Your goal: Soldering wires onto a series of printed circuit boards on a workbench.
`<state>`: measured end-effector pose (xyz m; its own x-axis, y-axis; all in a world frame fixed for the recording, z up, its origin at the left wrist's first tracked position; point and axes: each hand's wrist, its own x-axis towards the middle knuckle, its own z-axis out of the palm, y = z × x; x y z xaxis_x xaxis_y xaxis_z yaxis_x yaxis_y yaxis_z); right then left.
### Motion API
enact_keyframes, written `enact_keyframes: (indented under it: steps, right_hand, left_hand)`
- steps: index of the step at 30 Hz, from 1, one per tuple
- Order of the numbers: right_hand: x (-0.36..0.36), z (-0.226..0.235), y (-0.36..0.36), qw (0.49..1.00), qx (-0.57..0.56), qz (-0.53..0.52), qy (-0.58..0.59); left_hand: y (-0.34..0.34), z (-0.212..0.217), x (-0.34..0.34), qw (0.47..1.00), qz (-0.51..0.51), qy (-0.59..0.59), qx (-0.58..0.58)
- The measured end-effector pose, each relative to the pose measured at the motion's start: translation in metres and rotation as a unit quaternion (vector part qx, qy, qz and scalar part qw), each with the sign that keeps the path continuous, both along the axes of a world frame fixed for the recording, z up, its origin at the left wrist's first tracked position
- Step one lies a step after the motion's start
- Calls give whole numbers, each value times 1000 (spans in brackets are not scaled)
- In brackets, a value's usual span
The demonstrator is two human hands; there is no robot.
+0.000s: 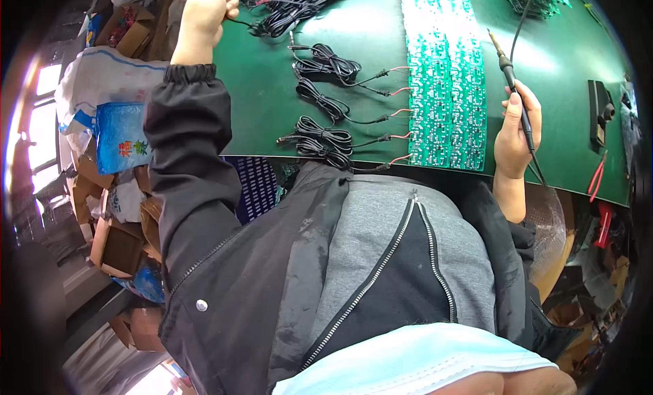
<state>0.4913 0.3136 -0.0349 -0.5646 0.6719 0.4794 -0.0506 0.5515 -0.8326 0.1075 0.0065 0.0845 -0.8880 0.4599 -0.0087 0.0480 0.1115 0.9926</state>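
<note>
Fingers [511,108] of right hand [515,133] wrapped round soldering iron [511,72], gripping its black handle; metal tip pointing toward 11 o'clock, black cord trailing toward 5 o'clock past the wrist. Iron slim, dark-handled, brass-coloured at the tip, hovering over green mat [367,35] just at 3 o'clock of circuit board panel [447,82]. Panel long, bright green, two strips side by side, running 12 to 6 o'clock. Coiled black cables [326,106] lined up at 9 o'clock of the panel, red and black leads touching its edge. Left hand [204,14] up at 11 o'clock, clenched, pinching a thin black wire from tangled cable pile [292,7]. Black iron stand [600,109] and red cutters [597,177] at 3 o'clock, well apart.
</note>
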Motion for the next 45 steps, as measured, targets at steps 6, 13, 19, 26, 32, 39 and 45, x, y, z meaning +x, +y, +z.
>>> enact_keyframes:
  steps: [6,13,19,26,32,39,45]
  right_hand:
    - [3,0,4,1000,-3,12,8]
    - [-2,2,0,1000,0,14,15]
    - [6,-3,5,1000,7,-9,12]
    - [7,-3,4,1000,-15,0,18]
    - [9,-3,4,1000,-10,-7,15]
    - [6,4,-3,1000,-16,-10,8]
    - [8,-1,5,1000,-13,-22,13]
  left_hand:
    - [-57,-31,-48,997,-54,-46,-4]
    - [-12,-92,-35,956,67,-155,-240]
    - [13,-55,11,977,76,-116,-161]
    - [-3,25,25,855,74,511,-48]
    - [-23,105,23,855,68,500,-120]
    - [19,-53,47,942,-133,202,-232]
    - [15,-49,43,883,-141,300,-331]
